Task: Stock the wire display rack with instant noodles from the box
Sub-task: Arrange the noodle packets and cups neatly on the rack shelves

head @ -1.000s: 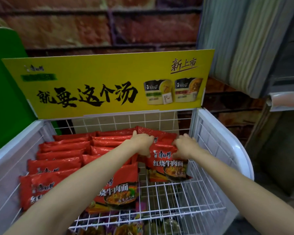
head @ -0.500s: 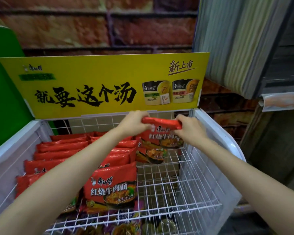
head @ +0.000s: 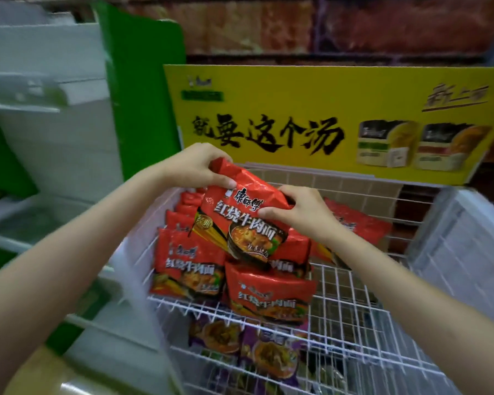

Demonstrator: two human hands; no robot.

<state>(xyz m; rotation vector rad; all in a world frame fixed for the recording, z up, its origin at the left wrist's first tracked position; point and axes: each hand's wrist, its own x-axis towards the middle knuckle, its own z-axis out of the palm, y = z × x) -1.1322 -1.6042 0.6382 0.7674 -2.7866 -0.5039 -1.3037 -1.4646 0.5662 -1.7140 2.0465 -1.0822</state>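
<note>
- Both hands hold one red noodle pack [head: 240, 215] in the air above the wire rack [head: 351, 309], its printed face toward the camera and tilted, top edge up and to the left.
- The left hand [head: 194, 166] grips the pack's top left corner; its fingers [head: 220, 179] curl over the crimped edge, thumb on the front.
- The right hand [head: 303, 212] grips the pack's right edge, fingers curled round it, thumb across the front print.
- Under the held pack, more red packs [head: 268, 292] lie on the rack's upper wire shelf: a row stands on edge along the rack's left side, two lie face-up at the front, one more [head: 360, 223] leans near the rack's back right.
- The rack's right half of that shelf shows bare wire.
- Purple packs [head: 268, 354] lie on a lower level of the rack, seen through the wires.
- A yellow sign [head: 325, 115] with black lettering and two printed bowl pictures stands along the rack's back edge.
- A green panel [head: 143, 95] stands left of the sign, just behind the rack's back left corner.
- White shelving [head: 49, 115], blurred, is left of the rack.
- A reddish brick wall [head: 297, 24] rises behind the sign.
</note>
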